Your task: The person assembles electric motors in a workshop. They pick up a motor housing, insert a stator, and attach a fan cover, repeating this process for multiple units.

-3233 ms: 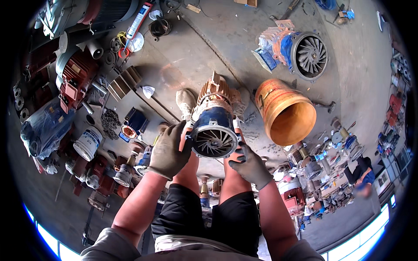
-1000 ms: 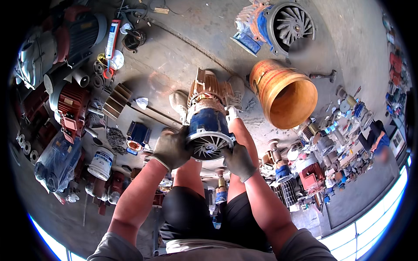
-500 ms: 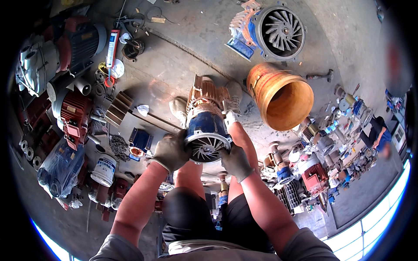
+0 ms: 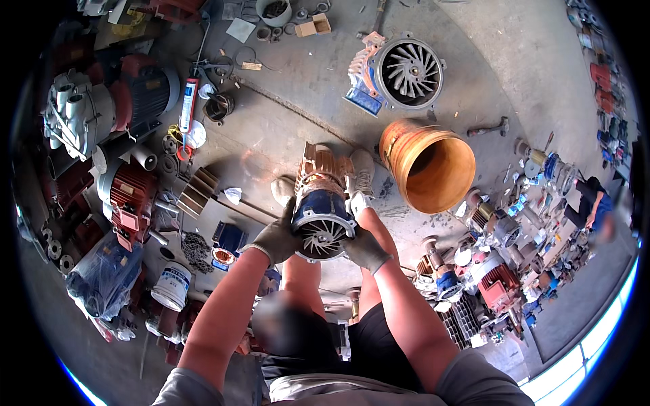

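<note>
Between my feet stands a motor (image 4: 319,203) with a rust-brown finned body, a blue housing and a bladed wheel (image 4: 323,238) inside its round metal rim, facing up toward me. My left hand (image 4: 276,237), in a dark grey glove, grips the left side of the rim, one finger stretched up along the blue housing. On the right side my right hand (image 4: 366,249), gloved alike, is closed around the rim's edge. The fingertips of both hands are partly hidden behind the rim.
A similar larger motor (image 4: 410,73) lies beyond an orange-yellow open drum (image 4: 463,172) at the right. A hammer (image 4: 489,128) lies past the drum. Red motors (image 4: 133,196), a sealant tube (image 4: 189,105) and a white bucket (image 4: 172,287) crowd the left. A person (image 4: 590,206) is at far right.
The view has shifted, so the surroundings sit lower in it. My left hand has moved from the rim's lower left up along the housing, a finger now extended. The right hand keeps its hold.
</note>
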Demonstrator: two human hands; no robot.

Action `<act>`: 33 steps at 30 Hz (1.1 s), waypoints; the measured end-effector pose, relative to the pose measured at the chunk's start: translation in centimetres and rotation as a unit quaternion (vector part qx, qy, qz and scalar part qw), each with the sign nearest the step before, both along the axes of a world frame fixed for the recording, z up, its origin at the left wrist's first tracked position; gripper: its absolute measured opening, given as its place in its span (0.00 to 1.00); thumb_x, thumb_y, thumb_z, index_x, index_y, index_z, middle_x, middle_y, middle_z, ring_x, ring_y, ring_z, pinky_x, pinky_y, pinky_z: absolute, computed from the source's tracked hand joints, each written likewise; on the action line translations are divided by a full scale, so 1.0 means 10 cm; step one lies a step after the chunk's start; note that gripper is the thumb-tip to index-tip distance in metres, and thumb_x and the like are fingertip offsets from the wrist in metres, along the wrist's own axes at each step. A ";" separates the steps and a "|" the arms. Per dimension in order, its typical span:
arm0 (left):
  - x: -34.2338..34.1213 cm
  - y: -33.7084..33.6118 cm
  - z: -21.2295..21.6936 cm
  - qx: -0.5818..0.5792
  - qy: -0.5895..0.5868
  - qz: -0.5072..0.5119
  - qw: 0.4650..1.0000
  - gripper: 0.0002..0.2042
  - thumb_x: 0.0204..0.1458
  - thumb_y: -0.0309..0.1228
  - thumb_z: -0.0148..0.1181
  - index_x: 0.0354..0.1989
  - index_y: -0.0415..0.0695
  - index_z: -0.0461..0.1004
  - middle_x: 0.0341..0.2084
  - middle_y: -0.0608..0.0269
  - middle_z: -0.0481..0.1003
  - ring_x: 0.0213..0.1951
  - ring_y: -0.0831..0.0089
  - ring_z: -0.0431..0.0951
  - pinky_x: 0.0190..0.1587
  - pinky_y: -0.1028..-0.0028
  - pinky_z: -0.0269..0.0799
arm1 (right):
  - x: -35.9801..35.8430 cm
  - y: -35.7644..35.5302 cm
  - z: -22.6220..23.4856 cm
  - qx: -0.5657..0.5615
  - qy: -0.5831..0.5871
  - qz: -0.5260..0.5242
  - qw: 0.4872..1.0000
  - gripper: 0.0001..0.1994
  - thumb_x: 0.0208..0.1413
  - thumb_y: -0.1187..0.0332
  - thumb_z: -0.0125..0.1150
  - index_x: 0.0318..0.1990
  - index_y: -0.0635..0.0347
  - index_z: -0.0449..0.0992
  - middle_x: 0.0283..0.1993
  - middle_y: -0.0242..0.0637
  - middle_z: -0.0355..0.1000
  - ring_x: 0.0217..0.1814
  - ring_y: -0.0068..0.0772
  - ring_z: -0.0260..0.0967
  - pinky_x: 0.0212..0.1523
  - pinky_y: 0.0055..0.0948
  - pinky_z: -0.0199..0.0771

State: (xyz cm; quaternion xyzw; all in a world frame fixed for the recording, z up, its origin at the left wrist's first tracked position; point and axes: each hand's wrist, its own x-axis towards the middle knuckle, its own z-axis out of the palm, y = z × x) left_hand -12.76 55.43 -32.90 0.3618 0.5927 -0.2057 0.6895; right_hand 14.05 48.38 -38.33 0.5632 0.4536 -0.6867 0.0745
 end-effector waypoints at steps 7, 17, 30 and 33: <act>0.01 -0.11 0.02 0.088 -0.052 0.070 0.992 0.45 0.53 0.32 0.61 0.80 0.54 0.45 0.57 0.38 0.76 0.60 0.46 0.77 0.62 0.57 0.73 | -0.07 -0.12 0.07 0.082 0.020 -0.070 0.994 0.35 0.61 0.74 0.58 0.75 0.60 0.53 0.54 0.55 0.78 0.59 0.55 0.76 0.57 0.39 0.77; 0.03 -0.17 -0.02 0.119 -0.044 0.041 0.991 0.43 0.54 0.33 0.59 0.80 0.56 0.46 0.56 0.37 0.76 0.57 0.43 0.78 0.60 0.55 0.74 | -0.09 -0.12 0.20 0.112 0.012 -0.095 0.989 0.38 0.57 0.77 0.58 0.76 0.64 0.51 0.54 0.58 0.77 0.55 0.57 0.77 0.53 0.42 0.79; 0.01 -0.09 -0.05 0.105 -0.038 0.024 0.993 0.41 0.57 0.32 0.60 0.79 0.56 0.48 0.55 0.43 0.79 0.59 0.50 0.79 0.62 0.59 0.75 | -0.16 -0.15 0.15 0.050 -0.013 -0.131 0.990 0.31 0.61 0.72 0.55 0.72 0.63 0.57 0.51 0.59 0.78 0.55 0.60 0.77 0.53 0.46 0.78; 0.03 -0.03 -0.03 0.103 -0.039 0.025 0.994 0.41 0.56 0.31 0.60 0.79 0.55 0.48 0.55 0.42 0.78 0.58 0.50 0.80 0.62 0.59 0.75 | -0.15 -0.08 0.18 0.043 -0.009 -0.135 0.990 0.31 0.61 0.72 0.55 0.72 0.62 0.58 0.50 0.59 0.78 0.54 0.60 0.77 0.52 0.46 0.78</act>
